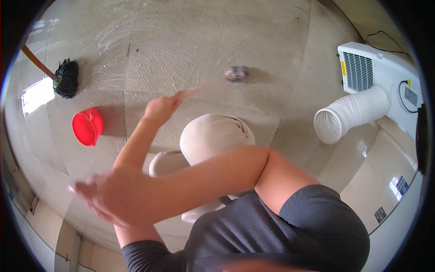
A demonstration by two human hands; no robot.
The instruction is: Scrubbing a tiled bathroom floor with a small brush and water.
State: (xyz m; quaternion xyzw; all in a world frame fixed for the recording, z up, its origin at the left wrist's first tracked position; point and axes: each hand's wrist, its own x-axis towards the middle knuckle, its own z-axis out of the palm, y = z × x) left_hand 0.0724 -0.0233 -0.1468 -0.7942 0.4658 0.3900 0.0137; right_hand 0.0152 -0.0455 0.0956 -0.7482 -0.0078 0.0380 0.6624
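Observation:
My left hand (163,106) is closed around the thin pinkish handle of a small scrubber (237,74), whose blurred grey and pink head is at the tiled floor (210,44). Wet, soapy streaks spread over the tiles ahead and to the left of the scrubber. My right arm crosses in front of my body, and my right hand (114,197) is over my left arm near the elbow, blurred by motion; its fingers point left, and whether they hold anything is unclear. A red plastic jug (87,127) stands on the floor left of my left forearm.
A mop with dark strands (67,79) and an orange-brown handle rests on the floor at the upper left. At the right stands a white portable air conditioner (377,69) with a white ribbed exhaust hose (357,108). A black cable (387,46) lies behind the unit. My bent knees are below the scrubber.

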